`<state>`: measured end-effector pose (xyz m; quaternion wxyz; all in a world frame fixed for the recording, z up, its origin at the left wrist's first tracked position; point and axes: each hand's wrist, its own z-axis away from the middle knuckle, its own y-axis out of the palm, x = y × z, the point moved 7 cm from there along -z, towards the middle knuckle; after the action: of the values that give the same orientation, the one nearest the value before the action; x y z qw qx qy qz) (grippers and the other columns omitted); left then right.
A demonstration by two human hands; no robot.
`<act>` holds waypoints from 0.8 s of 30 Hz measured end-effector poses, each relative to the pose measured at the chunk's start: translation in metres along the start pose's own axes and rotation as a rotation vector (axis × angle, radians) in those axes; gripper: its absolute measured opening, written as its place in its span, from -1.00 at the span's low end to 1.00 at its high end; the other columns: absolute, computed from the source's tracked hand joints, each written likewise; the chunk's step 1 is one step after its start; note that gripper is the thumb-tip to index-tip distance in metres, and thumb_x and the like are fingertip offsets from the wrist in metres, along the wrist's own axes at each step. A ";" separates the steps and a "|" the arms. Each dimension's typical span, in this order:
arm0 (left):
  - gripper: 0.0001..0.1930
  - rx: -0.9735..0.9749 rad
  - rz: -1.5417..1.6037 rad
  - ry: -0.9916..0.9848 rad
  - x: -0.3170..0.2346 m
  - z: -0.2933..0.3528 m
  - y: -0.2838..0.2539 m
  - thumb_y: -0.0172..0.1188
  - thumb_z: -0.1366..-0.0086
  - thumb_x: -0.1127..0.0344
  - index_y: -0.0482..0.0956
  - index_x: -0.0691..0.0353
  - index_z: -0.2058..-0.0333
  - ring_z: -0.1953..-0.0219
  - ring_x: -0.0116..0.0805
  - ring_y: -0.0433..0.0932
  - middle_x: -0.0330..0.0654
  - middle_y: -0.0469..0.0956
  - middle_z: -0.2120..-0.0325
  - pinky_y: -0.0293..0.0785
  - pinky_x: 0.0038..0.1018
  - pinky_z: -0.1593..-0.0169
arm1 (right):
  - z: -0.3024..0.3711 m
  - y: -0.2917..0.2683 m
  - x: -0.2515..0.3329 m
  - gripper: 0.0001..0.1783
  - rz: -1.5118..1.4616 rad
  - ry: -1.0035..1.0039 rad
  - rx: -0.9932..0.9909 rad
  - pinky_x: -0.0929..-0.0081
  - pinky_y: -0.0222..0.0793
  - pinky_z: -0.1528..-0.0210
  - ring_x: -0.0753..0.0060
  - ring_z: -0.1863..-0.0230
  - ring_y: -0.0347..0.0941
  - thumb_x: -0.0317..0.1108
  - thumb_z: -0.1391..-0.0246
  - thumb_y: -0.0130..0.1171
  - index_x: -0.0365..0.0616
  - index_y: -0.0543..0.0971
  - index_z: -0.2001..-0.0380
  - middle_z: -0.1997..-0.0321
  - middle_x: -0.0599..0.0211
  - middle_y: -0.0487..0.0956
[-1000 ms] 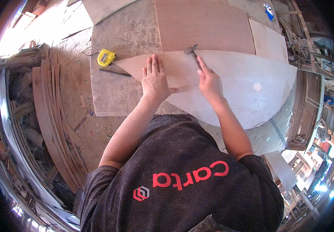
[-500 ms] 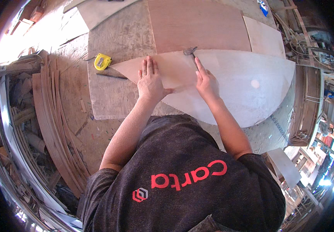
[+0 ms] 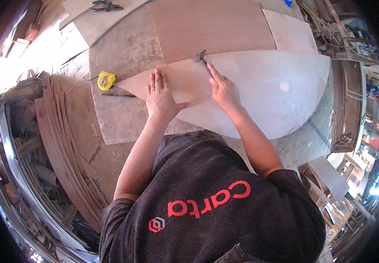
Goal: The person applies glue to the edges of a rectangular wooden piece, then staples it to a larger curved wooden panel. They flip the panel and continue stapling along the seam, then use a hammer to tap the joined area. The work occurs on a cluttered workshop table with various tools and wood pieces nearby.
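Note:
A pale wooden panel [image 3: 264, 94] with curved edges lies in front of me, tapering to a point on the left. My left hand [image 3: 160, 100] rests flat on its narrower part, fingers stretched toward the far edge and thumb out to the side. My right hand [image 3: 225, 93] is wrapped round the handle of a hammer [image 3: 200, 56], its index finger extended along the handle. The hammer's head is at the panel's far edge; whether it touches cannot be told. A yellow tape measure [image 3: 106, 81] lies left of the panel's tip, near a thin dark rod [image 3: 118, 95].
A reddish-brown plywood sheet [image 3: 213, 26] lies beyond the panel, with a pale board [image 3: 288, 33] to its right. Pliers [image 3: 105, 6] sit on another board at the far left. Long wood strips [image 3: 62, 144] are stacked on the left, and a wooden frame [image 3: 346, 105] stands at right.
The view has shifted and turned a little, bringing the pliers fully into view. The hammer's head has tilted and moved slightly left along the edge. My left hand stays flat on the panel.

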<state>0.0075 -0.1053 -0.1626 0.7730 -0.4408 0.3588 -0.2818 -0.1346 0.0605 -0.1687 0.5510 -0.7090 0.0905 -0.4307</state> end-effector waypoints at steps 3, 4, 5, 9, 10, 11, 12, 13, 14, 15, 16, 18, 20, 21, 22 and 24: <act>0.38 -0.003 0.031 -0.027 0.002 0.001 0.004 0.55 0.09 -0.30 -0.03 0.43 -0.48 -0.59 0.09 -0.20 0.16 -0.16 -0.54 -0.06 -0.01 -0.54 | 0.012 -0.014 -0.014 -0.31 -0.003 0.024 -0.010 -0.02 0.54 0.31 -0.11 0.36 0.61 -0.28 -0.35 0.10 0.43 0.22 -0.49 0.38 0.03 0.60; 0.33 -0.032 0.029 -0.002 -0.002 0.000 0.005 0.53 0.04 -0.29 0.00 0.42 -0.47 -0.59 0.10 -0.20 0.16 -0.14 -0.54 -0.07 0.00 -0.54 | 0.013 -0.022 -0.027 -0.31 0.012 0.040 -0.058 -0.03 0.54 0.31 -0.11 0.35 0.61 -0.28 -0.35 0.10 0.43 0.22 -0.49 0.37 0.02 0.60; 0.28 -0.055 0.023 0.025 -0.004 0.002 0.009 0.51 0.00 -0.27 0.03 0.42 -0.47 -0.59 0.11 -0.20 0.16 -0.13 -0.54 -0.08 0.01 -0.55 | 0.019 -0.027 -0.041 -0.31 0.024 0.061 -0.104 -0.04 0.53 0.30 -0.12 0.34 0.62 -0.28 -0.35 0.10 0.43 0.23 -0.49 0.37 0.01 0.61; 0.12 -0.078 -0.062 0.225 -0.046 0.011 0.017 0.45 -0.14 -0.14 0.06 0.39 -0.46 -0.58 0.06 -0.16 0.12 -0.12 -0.54 -0.16 0.04 -0.56 | 0.012 -0.053 -0.067 -0.31 0.100 0.203 -0.114 -0.05 0.53 0.29 -0.13 0.32 0.62 -0.29 -0.36 0.09 0.45 0.23 -0.49 0.34 -0.03 0.61; 0.08 -0.064 -0.033 0.302 -0.058 0.008 0.024 0.45 -0.14 -0.10 0.10 0.39 -0.45 -0.58 0.06 -0.16 0.11 -0.09 -0.53 -0.15 0.04 -0.56 | 0.007 -0.053 -0.069 -0.31 0.057 0.158 -0.128 -0.05 0.54 0.28 -0.14 0.32 0.63 -0.28 -0.36 0.09 0.45 0.22 -0.49 0.33 -0.02 0.61; 0.04 -0.047 -0.004 0.376 -0.069 0.007 0.035 0.45 -0.15 -0.07 0.14 0.39 -0.43 -0.58 0.07 -0.15 0.11 -0.07 -0.53 -0.13 0.03 -0.56 | 0.002 -0.051 -0.068 -0.31 0.013 0.114 -0.140 -0.06 0.54 0.27 -0.14 0.32 0.63 -0.28 -0.36 0.08 0.45 0.22 -0.49 0.32 -0.02 0.62; 0.01 -0.030 0.024 0.449 -0.080 0.007 0.044 0.44 -0.16 -0.04 0.17 0.40 -0.42 -0.58 0.07 -0.14 0.10 -0.05 -0.53 -0.12 0.02 -0.56 | -0.001 -0.048 -0.067 -0.31 -0.031 0.068 -0.152 -0.06 0.55 0.27 -0.15 0.32 0.63 -0.27 -0.36 0.08 0.44 0.21 -0.49 0.31 -0.01 0.62; -0.03 -0.007 0.044 0.448 -0.088 0.004 0.046 0.45 -0.16 -0.02 0.21 0.41 -0.40 -0.57 0.07 -0.12 0.10 -0.01 -0.52 -0.09 0.00 -0.56 | -0.003 -0.040 -0.059 -0.31 0.017 0.050 -0.075 -0.06 0.56 0.27 -0.15 0.32 0.63 -0.27 -0.36 0.08 0.43 0.21 -0.49 0.30 -0.01 0.63; -0.02 -0.003 0.043 0.450 -0.093 0.003 0.047 0.45 -0.16 -0.02 0.20 0.41 -0.40 -0.57 0.07 -0.12 0.09 -0.01 -0.51 -0.08 -0.01 -0.56 | -0.005 -0.034 -0.045 -0.31 0.061 0.029 0.001 -0.06 0.56 0.26 -0.15 0.33 0.63 -0.26 -0.36 0.07 0.41 0.21 -0.50 0.30 0.00 0.63; -0.01 0.000 0.042 0.450 -0.097 0.001 0.048 0.45 -0.16 -0.01 0.19 0.41 -0.40 -0.57 0.07 -0.12 0.09 0.00 -0.51 -0.08 -0.02 -0.56 | -0.007 -0.029 -0.034 -0.32 0.104 0.006 0.078 -0.06 0.57 0.26 -0.16 0.33 0.63 -0.26 -0.36 0.07 0.40 0.21 -0.50 0.30 0.00 0.63; 0.00 0.007 0.039 0.448 -0.098 0.001 0.050 0.46 -0.16 -0.01 0.18 0.41 -0.41 -0.57 0.07 -0.11 0.08 0.00 -0.51 -0.07 -0.03 -0.56 | -0.008 -0.030 -0.027 -0.32 0.132 0.017 0.096 -0.05 0.57 0.27 -0.15 0.33 0.63 -0.26 -0.36 0.07 0.38 0.21 -0.50 0.30 0.01 0.63; 0.02 0.011 0.037 0.451 -0.099 0.000 0.050 0.46 -0.15 -0.02 0.16 0.42 -0.41 -0.57 0.07 -0.11 0.08 -0.01 -0.52 -0.07 -0.03 -0.56 | -0.009 -0.030 -0.021 -0.32 0.187 0.034 0.134 -0.03 0.58 0.29 -0.14 0.34 0.63 -0.25 -0.36 0.07 0.36 0.22 -0.50 0.31 0.01 0.63; 0.03 0.019 0.038 0.440 -0.101 -0.001 0.048 0.48 -0.13 -0.02 0.15 0.42 -0.42 -0.57 0.07 -0.11 0.08 -0.02 -0.52 -0.07 -0.02 -0.56 | -0.014 -0.034 -0.048 -0.32 0.128 0.043 0.009 0.00 0.58 0.31 -0.10 0.35 0.64 -0.26 -0.36 0.07 0.36 0.21 -0.50 0.33 0.03 0.62; 0.04 0.027 0.040 0.429 -0.104 -0.002 0.046 0.49 -0.12 -0.02 0.15 0.41 -0.42 -0.57 0.07 -0.11 0.08 -0.02 -0.52 -0.07 -0.02 -0.56 | -0.015 -0.037 -0.064 -0.32 0.099 0.046 -0.053 0.01 0.58 0.32 -0.08 0.36 0.64 -0.26 -0.36 0.07 0.37 0.21 -0.50 0.33 0.04 0.62; 0.05 0.037 0.041 0.412 -0.105 0.000 0.045 0.50 -0.11 -0.02 0.14 0.41 -0.42 -0.57 0.07 -0.10 0.08 -0.02 -0.52 -0.06 -0.02 -0.56 | -0.015 -0.041 -0.067 -0.31 0.067 0.038 -0.057 0.02 0.58 0.32 -0.07 0.36 0.64 -0.27 -0.36 0.08 0.37 0.22 -0.50 0.33 0.05 0.62; 0.06 0.056 0.009 0.384 -0.108 0.000 0.046 0.51 -0.09 -0.01 0.16 0.41 -0.42 -0.57 0.08 -0.10 0.08 -0.01 -0.51 -0.05 -0.02 -0.55 | -0.019 -0.058 -0.063 -0.31 0.014 0.021 -0.067 0.03 0.58 0.33 -0.06 0.36 0.64 -0.28 -0.35 0.09 0.37 0.22 -0.50 0.34 0.06 0.62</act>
<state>-0.0503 -0.0037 -0.1703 0.7036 -0.3559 0.4938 -0.3669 -0.2067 0.1068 -0.1501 0.5291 -0.7217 0.1157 -0.4311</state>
